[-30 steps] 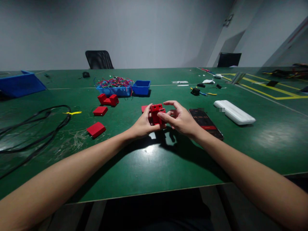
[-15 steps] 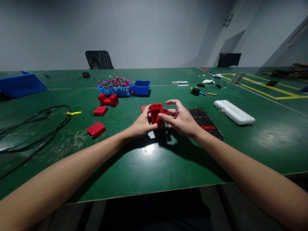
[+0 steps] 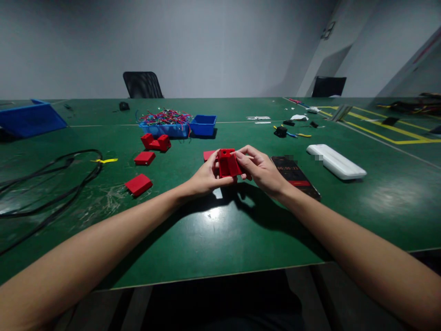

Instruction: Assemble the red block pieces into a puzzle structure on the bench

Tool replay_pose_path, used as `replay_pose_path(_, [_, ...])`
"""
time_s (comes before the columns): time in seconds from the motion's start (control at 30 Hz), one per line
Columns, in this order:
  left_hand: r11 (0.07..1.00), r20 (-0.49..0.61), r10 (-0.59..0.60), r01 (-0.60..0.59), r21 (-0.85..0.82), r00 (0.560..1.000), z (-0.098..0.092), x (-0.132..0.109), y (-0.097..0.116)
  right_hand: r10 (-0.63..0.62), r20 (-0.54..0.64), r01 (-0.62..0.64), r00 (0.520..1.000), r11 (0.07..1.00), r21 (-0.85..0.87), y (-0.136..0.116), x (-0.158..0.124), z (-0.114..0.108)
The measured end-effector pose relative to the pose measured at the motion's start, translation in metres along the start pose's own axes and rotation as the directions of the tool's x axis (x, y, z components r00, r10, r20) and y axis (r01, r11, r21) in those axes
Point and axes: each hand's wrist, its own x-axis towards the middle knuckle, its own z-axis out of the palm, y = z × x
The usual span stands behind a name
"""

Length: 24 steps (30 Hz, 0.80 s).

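Both my hands hold one red plastic block just above the green table. My left hand grips its left side, thumb under its lower edge. My right hand closes on its right side, fingers curled over the top corner. A hole shows in the block's top face. Part of another flat red piece shows behind the block.
Red parts lie to the left. Behind them stand a blue bin of coloured wires and a small blue bin. A phone and a white case lie right of my hands. Black cable loops at left.
The block has been turned in my hands so a plain face now shows toward me. My right fingers, spread before, have closed onto its right side.
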Motion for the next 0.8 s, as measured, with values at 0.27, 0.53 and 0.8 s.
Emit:
replay_pose_path(0.27, [1.000,-0.014,-0.011,0.011,-0.029,1.000,0.0010,0.0019,-0.0007,-0.042,-0.029,0.042,0.999,0.999,-0.003,0.0008,-0.0022,0.0020])
replay_pose_path(0.53, [1.000,-0.029,-0.010,0.010,-0.005,1.000,0.0020,0.0027,0.0002,-0.064,0.005,0.064,0.998,0.992,-0.105,-0.0005,-0.0043,-0.0014])
replay_pose_path(0.8, [0.999,-0.026,-0.015,0.016,0.028,1.000,0.0050,0.0018,0.0038,0.019,-0.010,-0.019,1.000,0.999,-0.044,-0.0024,-0.0019,-0.0031])
